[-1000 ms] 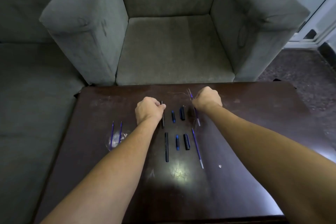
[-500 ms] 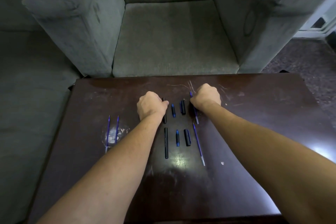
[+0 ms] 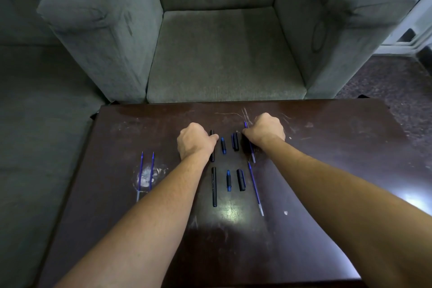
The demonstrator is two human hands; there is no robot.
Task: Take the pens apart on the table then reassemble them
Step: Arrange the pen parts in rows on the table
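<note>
Pen parts lie in two rows on the dark wooden table [image 3: 327,170]. In the far row, my left hand [image 3: 195,142] is curled with its thumb on a black barrel [image 3: 212,147]. My right hand [image 3: 265,130] is curled over a blue refill [image 3: 251,149]. Between my hands lie a blue tip piece [image 3: 223,145] and a black cap [image 3: 235,141]. The near row holds a black barrel [image 3: 214,186], a blue tip piece [image 3: 228,180], a black cap [image 3: 241,179] and a blue refill [image 3: 255,189].
Two more blue refills [image 3: 146,174] lie side by side on the table's left part. A grey armchair [image 3: 222,54] stands right behind the table's far edge, and a grey sofa seat [image 3: 42,124] runs along its left side.
Both hands stay on the far-row parts. The view has tilted, so the table and hands sit slightly lower and nearer in the frame.
</note>
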